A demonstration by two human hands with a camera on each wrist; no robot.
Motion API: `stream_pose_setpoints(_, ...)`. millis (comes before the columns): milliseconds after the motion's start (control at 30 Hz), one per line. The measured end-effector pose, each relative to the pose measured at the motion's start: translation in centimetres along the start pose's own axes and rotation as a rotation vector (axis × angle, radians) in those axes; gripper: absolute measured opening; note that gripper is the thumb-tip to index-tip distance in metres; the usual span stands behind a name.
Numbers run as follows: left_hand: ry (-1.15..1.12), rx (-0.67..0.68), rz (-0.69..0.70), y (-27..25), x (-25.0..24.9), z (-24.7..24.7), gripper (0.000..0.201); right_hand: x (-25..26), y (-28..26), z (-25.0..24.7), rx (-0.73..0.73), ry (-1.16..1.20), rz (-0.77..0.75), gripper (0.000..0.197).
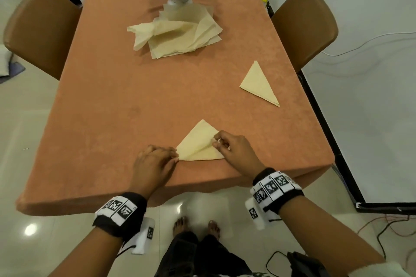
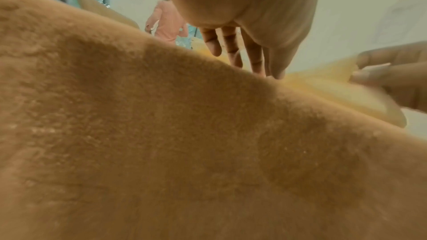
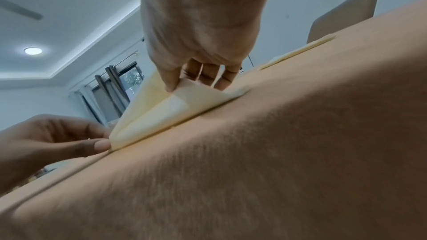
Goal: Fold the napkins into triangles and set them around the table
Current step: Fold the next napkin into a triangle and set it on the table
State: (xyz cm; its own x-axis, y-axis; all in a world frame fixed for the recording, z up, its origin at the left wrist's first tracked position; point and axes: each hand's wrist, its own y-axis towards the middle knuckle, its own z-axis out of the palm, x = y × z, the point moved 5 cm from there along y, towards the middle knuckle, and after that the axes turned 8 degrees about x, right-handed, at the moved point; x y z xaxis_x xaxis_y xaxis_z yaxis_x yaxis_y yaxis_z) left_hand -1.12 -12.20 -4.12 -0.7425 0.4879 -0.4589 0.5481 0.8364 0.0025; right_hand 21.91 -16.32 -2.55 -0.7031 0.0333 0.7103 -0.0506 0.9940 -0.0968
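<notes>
Cream paper napkin (image 1: 198,145): my right hand (image 1: 234,150) is pinching its flap, my left hand (image 1: 155,159) is pinching its corner. I am aiming to align edges before creasing.

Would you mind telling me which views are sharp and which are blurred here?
Head view: sharp on the cream napkin being folded, with ceiling-light glare on the floor tiles. Left wrist view: orange tablecloth soft, napkin smeared. Right wrist view: near cloth blurred, napkin fold clearer.
</notes>
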Motion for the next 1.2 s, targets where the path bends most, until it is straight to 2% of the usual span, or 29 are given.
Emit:
stream_pose_setpoints(133, -0.136, -0.039, -0.168, 0.4, 0.0, -0.6, 0.042, -1.2, 4.0, -0.3, 0.027, -0.064, 0.188, 0.015)
stream_pose_setpoints(233, -0.169, -0.032, -0.255, 0.5, 0.1, -0.6, 0.028, -1.1, 5.6, -0.3, 0.055, -0.1, 0.232, 0.011)
stream_pose_setpoints(367, -0.218, -0.04, -0.324, 0.4, 0.3, -0.2, 0.024, -1.0, 5.9, -0.3, 0.025, -0.151, 0.274, 0.013)
stream_pose_setpoints(533, -0.251, -0.071, -0.329, 0.2, 0.1, -0.2, 0.015, -0.6, 5.9, 0.2, -0.028, -0.185, 0.237, 0.017)
stream_pose_setpoints(767, -0.263, -0.113, -0.323, 0.3, -0.4, -0.2, 0.013, -0.1, 6.7, 0.6, -0.053, -0.222, 0.17, 0.015)
stream_pose_setpoints(900, -0.268, -0.103, -0.313, 0.4, -0.4, 0.1, 0.013, 0.2, 6.3, 0.6, -0.052, -0.356, 0.167, 0.024)
stream_pose_setpoints(1000, -0.246, -0.103, -0.296, 0.4, -0.3, 0.2, 0.013, 1.2, 5.1, -0.6, -0.141, -0.462, 0.168, 0.029)
stream_pose_setpoints(1133, -0.248, -0.103, -0.298, 0.5, -0.1, 0.3, 0.013, -0.3, 1.0, -2.5, -0.31, -0.293, 0.256, 0.023)
stream_pose_setpoints(1200, -0.246, -0.103, -0.301, 0.5, -0.2, 0.3, 0.013, -2.6, -0.7, -2.8, -0.314, -0.143, 0.287, 0.023)
